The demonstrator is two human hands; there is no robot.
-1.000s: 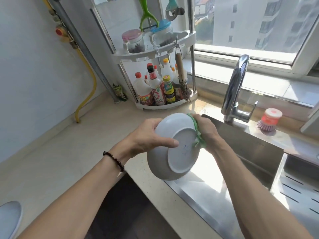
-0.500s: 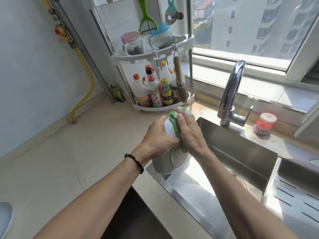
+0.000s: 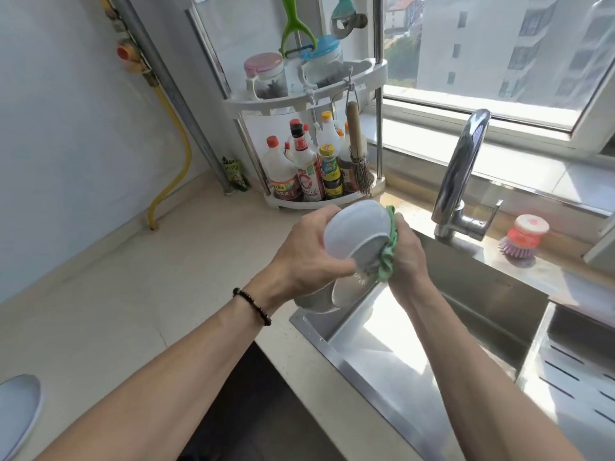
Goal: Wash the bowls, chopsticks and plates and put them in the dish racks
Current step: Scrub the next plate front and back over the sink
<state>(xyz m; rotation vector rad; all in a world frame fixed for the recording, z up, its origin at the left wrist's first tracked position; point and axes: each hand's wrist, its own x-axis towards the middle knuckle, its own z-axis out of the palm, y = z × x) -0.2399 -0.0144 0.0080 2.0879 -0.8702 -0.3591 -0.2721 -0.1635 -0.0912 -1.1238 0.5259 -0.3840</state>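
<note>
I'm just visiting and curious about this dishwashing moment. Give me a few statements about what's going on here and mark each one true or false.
1. The left hand holds a white bowl. True.
2. The right hand presses a green cloth against the bowl. True.
3. Water is streaming from the faucet. False: no water shows at its spout.
4. The pink dish brush lies inside the sink. False: it stands on the ledge behind the sink.
5. A beaded bracelet is on the left wrist. True.
</note>
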